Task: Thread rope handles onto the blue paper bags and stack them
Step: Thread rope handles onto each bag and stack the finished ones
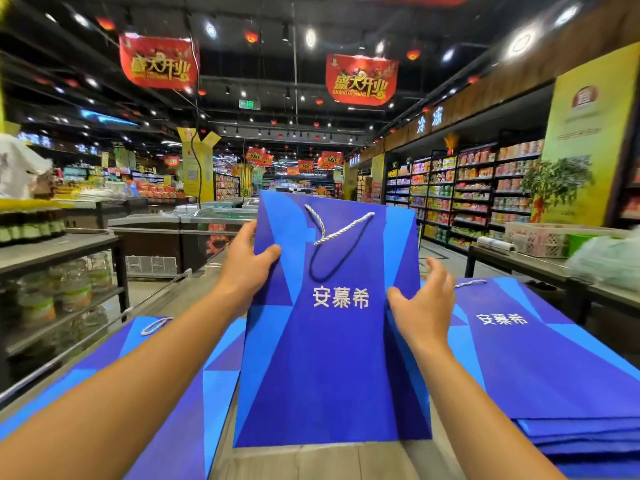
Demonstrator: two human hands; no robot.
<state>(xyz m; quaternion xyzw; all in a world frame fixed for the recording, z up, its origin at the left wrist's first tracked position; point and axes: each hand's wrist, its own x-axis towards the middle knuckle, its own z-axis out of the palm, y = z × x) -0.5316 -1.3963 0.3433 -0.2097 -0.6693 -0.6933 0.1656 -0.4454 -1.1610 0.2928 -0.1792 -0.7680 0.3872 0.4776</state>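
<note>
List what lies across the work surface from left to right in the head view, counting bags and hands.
flat bag on the left → left hand gripping the held bag's edge → upright held bag → right hand at its other edge → stack of bags on the right

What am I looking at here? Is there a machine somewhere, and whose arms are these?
No machine: a person wears a camera on the head, looking forward and down, so the arms are their own. The one picture is taken from there, inside a supermarket with shelves behind. The left hand holds the left edge of a flat blue paper bag in a grip, thumb on the front. The right hand is at the bag's right edge with fingers spread; whether it grips is unclear. A silver rope handle hangs on the bag's front. On the surface below lie more blue bags: a stack on the right and others on the left.
</note>
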